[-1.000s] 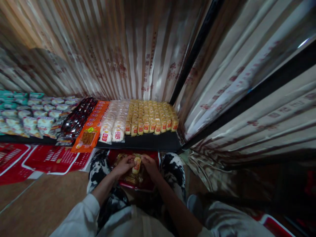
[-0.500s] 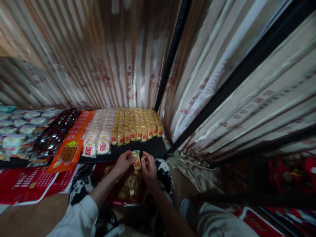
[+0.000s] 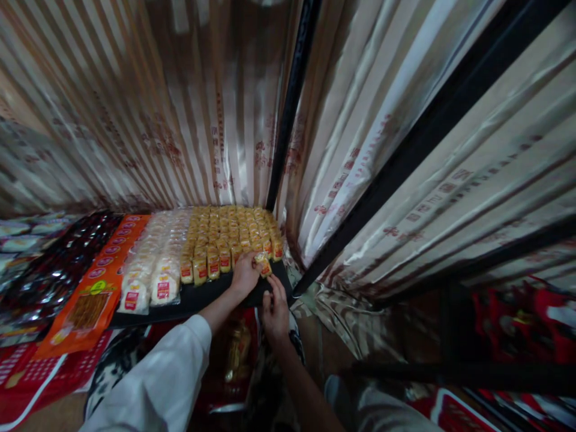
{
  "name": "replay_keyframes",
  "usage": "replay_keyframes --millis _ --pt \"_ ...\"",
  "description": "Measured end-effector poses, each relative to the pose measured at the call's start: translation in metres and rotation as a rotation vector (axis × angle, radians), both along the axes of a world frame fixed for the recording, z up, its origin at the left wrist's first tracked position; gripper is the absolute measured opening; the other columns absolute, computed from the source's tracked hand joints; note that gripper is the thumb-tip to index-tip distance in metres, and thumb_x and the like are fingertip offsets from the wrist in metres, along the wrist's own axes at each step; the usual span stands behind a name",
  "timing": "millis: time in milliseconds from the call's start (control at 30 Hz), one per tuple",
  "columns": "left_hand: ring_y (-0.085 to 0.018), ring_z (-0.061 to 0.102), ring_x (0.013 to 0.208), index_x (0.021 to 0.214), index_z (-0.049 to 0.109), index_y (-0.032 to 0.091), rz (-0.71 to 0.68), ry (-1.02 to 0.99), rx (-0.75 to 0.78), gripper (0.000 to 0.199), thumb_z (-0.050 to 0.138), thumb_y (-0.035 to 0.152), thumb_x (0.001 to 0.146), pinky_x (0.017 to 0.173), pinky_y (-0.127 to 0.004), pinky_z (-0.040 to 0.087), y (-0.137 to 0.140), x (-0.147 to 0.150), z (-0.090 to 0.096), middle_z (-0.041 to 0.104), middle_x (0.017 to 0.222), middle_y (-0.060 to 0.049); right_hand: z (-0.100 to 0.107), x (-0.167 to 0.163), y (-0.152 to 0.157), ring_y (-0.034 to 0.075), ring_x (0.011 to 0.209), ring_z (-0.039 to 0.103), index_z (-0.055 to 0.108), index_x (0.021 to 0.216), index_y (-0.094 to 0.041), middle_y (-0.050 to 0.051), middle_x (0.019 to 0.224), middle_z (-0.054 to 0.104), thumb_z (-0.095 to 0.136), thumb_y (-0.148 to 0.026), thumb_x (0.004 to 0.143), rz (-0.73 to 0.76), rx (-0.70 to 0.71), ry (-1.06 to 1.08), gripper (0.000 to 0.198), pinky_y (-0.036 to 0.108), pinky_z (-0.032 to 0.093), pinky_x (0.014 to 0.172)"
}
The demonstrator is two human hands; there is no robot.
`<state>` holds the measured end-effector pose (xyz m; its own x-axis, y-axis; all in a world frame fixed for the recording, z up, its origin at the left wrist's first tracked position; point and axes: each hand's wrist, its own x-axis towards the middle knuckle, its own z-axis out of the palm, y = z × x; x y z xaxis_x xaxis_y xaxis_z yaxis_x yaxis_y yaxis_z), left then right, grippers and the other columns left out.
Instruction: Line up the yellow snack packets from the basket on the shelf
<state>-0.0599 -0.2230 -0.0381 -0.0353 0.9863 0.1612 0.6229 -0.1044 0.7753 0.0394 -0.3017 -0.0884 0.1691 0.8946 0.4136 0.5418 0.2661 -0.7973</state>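
Observation:
A small yellow wrapped snack packet [image 3: 263,264] with a red label is pinched in my left hand [image 3: 245,274], just in front of the front row of like packets [image 3: 225,255] on the black shelf [image 3: 211,295]. My right hand [image 3: 275,311] is below and to the right of it, fingers partly stretched, their tips at the packet's lower end. Whether those tips touch it is hard to tell. Below the shelf edge, more yellow packets [image 3: 237,351] lie in a dark red basket [image 3: 252,360] between my forearms.
White round wrapped snacks [image 3: 165,282] stand in columns left of the yellow rows. Beside them lie orange bags [image 3: 90,300] and dark shiny packets [image 3: 49,270]. A black post [image 3: 292,102] and a slanting black bar [image 3: 387,174] stand before striped sheeting. Another red basket [image 3: 40,366] is lower left.
Both hands have moved up and forward from above the basket to the shelf's front row, the snack packet going along in my left hand. The view has shifted slightly right.

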Motion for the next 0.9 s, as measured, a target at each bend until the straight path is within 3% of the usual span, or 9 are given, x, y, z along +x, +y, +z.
replay_keyframes --millis 200,500,900 --pt "-0.016 0.056 0.089 0.104 0.060 0.013 -0.063 0.104 -0.017 0.027 0.051 0.017 0.079 0.084 -0.027 0.043 0.014 0.028 0.009 0.060 0.098 -0.008 0.003 0.008 0.017 0.021 0.129 0.033 0.039 0.131 -0.009 0.017 0.136 0.040 0.026 -0.039 0.092 -0.101 -0.097 0.124 0.051 0.044 0.028 0.107" --pt "-0.018 0.058 0.092 0.109 0.057 0.020 -0.120 0.310 -0.086 0.029 0.049 0.023 0.081 0.080 -0.028 0.045 0.029 0.057 0.014 0.057 0.110 -0.007 -0.002 0.011 0.026 0.023 0.133 0.027 0.036 0.134 -0.009 0.016 0.141 0.035 0.023 -0.045 0.092 -0.087 -0.108 0.195 0.057 0.048 0.022 0.109" --pt "-0.019 0.056 0.096 0.111 0.050 0.016 -0.112 0.262 -0.064 0.030 0.048 0.020 0.081 0.083 -0.028 0.043 0.035 0.063 0.008 0.051 0.113 -0.010 -0.019 0.015 0.049 0.021 0.134 0.025 0.031 0.138 -0.010 0.013 0.144 0.029 0.020 -0.043 0.091 -0.095 -0.180 0.137 0.058 0.044 0.022 0.110"
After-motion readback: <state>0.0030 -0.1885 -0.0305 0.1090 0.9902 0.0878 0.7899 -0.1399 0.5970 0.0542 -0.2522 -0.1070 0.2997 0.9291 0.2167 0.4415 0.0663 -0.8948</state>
